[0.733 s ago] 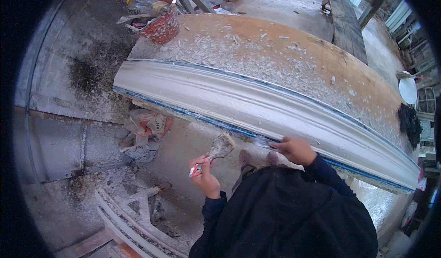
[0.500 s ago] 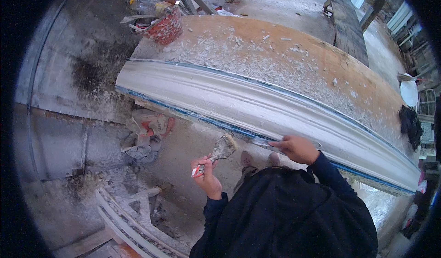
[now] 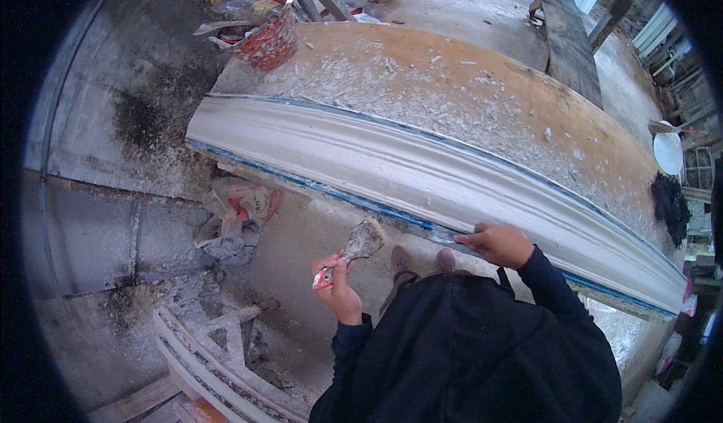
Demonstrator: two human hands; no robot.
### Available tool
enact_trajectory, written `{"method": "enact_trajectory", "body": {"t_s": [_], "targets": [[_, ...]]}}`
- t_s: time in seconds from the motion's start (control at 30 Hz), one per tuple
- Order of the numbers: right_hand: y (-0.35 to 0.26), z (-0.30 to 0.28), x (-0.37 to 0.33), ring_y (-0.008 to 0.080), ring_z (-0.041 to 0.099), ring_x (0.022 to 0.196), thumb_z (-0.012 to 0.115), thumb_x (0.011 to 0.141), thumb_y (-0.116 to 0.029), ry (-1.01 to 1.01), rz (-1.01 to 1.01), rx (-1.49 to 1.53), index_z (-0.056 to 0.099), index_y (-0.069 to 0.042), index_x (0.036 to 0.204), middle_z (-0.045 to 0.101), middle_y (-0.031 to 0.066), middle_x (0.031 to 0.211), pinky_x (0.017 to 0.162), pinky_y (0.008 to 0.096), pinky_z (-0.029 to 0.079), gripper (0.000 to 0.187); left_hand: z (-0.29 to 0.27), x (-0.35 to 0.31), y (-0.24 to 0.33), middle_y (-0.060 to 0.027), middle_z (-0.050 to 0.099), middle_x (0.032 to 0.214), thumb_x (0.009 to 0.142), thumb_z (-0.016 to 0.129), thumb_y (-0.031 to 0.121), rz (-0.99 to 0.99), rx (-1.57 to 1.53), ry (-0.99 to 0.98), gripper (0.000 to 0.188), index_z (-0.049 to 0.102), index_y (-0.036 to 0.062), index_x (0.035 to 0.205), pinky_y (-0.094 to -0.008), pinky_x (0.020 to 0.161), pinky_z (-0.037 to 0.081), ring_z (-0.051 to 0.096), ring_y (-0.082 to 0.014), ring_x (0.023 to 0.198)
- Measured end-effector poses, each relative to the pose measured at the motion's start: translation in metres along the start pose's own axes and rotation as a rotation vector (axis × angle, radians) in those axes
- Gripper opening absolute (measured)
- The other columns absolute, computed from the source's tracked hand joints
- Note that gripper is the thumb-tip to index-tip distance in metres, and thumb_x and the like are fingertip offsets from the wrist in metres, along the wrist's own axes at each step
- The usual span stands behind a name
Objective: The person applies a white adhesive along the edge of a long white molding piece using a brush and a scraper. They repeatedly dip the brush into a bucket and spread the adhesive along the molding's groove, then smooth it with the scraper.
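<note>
On the surface [image 3: 422, 50], a long white moulding [image 3: 361, 152] lies along the near edge.
Off that edge, your left hand [image 3: 340, 289] pinches a brush [image 3: 364, 241]; at it, your right hand [image 3: 498, 244] pinches a smaller flat tool [image 3: 443, 234] beside the moulding's blue rim [image 3: 407, 217].

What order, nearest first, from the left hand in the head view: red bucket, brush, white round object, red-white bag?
1. Brush: held in the left hand.
2. Red-white bag: upper left.
3. Red bucket: farther up.
4. White round object: far right.
</note>
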State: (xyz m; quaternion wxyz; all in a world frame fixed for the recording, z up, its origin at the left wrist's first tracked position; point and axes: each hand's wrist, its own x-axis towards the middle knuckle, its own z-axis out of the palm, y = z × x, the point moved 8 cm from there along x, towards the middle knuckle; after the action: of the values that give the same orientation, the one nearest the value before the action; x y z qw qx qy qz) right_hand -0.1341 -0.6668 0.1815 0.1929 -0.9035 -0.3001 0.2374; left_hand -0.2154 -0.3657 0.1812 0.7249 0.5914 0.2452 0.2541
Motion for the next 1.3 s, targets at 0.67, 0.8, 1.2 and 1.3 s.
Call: {"method": "enact_trajectory", "body": {"t_s": [0.67,0.8,1.2,1.3], "targets": [[0.040,-0.018,-0.002,0.0112,0.053,0.058,0.050,0.092,-0.022,0.399,0.242,1.069,0.046,-0.009,0.123,0.056,0.0049,0.079,0.055,0.0248,0.048,0.034,0.117,-0.045,-0.040,-0.0099,0.060,0.094,0.084,0.061,0.005,-0.263,-0.122,-0.528,0.007,0.055,0.0060,0.088,-0.0317,0.073,0.053,0.059,-0.0190,0.090],[0.068,-0.028,-0.055,0.0097,0.052,0.057,0.048,0.094,-0.022,0.632,0.316,1.135,0.043,-0.008,0.123,0.055,0.0050,0.079,0.053,0.0238,0.047,0.033,0.184,-0.072,-0.058,-0.0051,0.058,0.088,0.083,0.061,0.004,-0.043,-0.075,-0.851,0.004,0.057,0.0033,0.083,-0.0278,0.074,0.046,0.058,-0.0158,0.085],[0.081,-0.018,-0.097,0.0101,0.052,0.059,0.046,0.094,-0.016,0.765,0.334,1.125,0.044,-0.007,0.122,0.055,0.0053,0.078,0.053,0.0243,0.044,0.029,0.038,0.068,0.034,-0.0051,0.056,0.085,0.083,0.061,0.004,0.635,0.603,-0.155,0.004,0.057,0.0036,0.082,-0.0318,0.079,0.046,0.057,-0.0196,0.083],[0.074,-0.020,-0.100,0.0104,0.053,0.059,0.046,0.094,-0.015,0.757,0.318,1.084,0.045,-0.008,0.122,0.056,0.0055,0.077,0.053,0.0245,0.044,0.029,0.067,0.049,0.049,-0.0070,0.057,0.085,0.082,0.062,0.002,0.616,0.499,-0.235,0.005,0.058,0.0047,0.083,-0.0337,0.078,0.045,0.057,-0.0221,0.082]]}}
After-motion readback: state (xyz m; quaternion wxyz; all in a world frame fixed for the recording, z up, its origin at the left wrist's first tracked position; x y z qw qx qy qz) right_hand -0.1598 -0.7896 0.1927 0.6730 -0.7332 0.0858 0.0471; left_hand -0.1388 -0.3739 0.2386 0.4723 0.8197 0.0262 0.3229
